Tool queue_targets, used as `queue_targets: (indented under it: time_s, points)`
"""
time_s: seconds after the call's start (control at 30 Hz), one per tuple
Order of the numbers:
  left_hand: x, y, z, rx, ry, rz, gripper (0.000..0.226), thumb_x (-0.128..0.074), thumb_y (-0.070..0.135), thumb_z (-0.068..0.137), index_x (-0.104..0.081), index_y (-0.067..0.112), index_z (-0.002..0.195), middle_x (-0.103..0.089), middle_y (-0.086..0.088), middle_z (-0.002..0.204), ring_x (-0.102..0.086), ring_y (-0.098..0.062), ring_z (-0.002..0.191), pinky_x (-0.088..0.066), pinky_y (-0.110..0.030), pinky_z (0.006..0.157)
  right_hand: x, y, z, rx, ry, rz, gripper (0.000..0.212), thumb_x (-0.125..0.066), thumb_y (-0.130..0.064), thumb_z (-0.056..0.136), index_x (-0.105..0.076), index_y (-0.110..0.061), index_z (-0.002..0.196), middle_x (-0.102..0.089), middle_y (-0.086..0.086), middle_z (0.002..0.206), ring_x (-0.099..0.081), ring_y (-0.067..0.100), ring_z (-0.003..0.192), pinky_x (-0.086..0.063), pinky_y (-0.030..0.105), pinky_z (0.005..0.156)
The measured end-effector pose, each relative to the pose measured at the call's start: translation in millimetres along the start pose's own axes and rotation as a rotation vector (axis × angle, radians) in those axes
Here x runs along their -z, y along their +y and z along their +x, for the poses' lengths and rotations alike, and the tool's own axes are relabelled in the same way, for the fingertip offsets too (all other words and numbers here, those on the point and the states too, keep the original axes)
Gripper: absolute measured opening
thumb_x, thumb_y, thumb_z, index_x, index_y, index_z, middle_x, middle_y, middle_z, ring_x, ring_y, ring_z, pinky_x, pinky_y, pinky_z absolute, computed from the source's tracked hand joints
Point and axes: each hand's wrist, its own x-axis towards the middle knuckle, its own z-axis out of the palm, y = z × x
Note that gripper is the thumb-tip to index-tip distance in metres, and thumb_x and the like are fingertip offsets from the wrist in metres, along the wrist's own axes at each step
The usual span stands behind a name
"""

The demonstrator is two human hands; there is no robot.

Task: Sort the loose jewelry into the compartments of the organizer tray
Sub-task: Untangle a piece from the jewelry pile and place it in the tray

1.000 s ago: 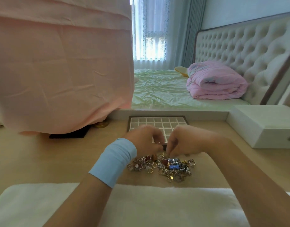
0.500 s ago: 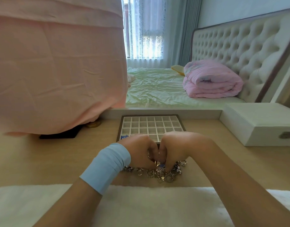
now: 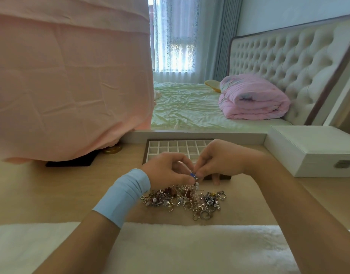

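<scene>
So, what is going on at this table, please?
A person is sorting jewelry by hand. The left hand and the right hand together pinch a small blue piece, held just above the pile that lies on the table. The tray sits right behind the hands. Its compartments that show look empty, and the hands hide the near ones. Most of the jewelry is not yet sorted.

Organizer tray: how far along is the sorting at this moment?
Barely started. Done: nothing seen; the organizer tray shows only empty compartments, its near rows hidden by the hands. In hand: left hand and right hand pinch a small blue piece above the jewelry pile. Left: that whole pile, unsorted.
</scene>
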Motion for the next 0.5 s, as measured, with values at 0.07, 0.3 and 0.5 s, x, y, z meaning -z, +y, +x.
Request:
queue_targets:
  time_s: [0.07,0.3,0.5]
  points:
    - [-2.4,-2.5,1.8,0.019,0.028,-0.077,0.023,-0.080,0.019,0.080,-0.068,0.017,0.099,-0.077,0.003,0.089,-0.072,-0.011,0.083,-0.058,-0.035,0.087,1.2,0.5,-0.3,0.034,0.022,0.064,0.002,-0.080,-0.020,0.085,-0.080,-0.018,0.086,-0.079,-0.002,0.082,-0.063,0.013,0.054,-0.055,0.029,0.075]
    - [3.8,-11.0,2.5,0.065,0.016,-0.146,0.028,-0.083,0.015,0.076,-0.069,0.020,0.099,-0.075,0.005,0.081,-0.070,-0.010,0.075,-0.057,-0.027,0.079,-3.1,6.7,5.4,0.056,0.057,0.161,0.006,-0.077,-0.018,0.089,-0.077,-0.021,0.095,-0.070,0.019,0.075,-0.056,0.013,0.053,-0.043,0.023,0.047]
    - [3.2,-17.1,5.4,0.063,-0.011,0.010,0.010,-0.074,0.018,0.084,-0.073,0.024,0.092,-0.076,0.005,0.084,-0.068,-0.005,0.074,-0.056,-0.026,0.082,-10.8,14.1,13.8,-0.037,-0.015,-0.019,0.016,-0.069,-0.024,0.094,-0.080,-0.030,0.103,-0.065,0.001,0.062,-0.053,0.012,0.050,-0.047,0.025,0.050]
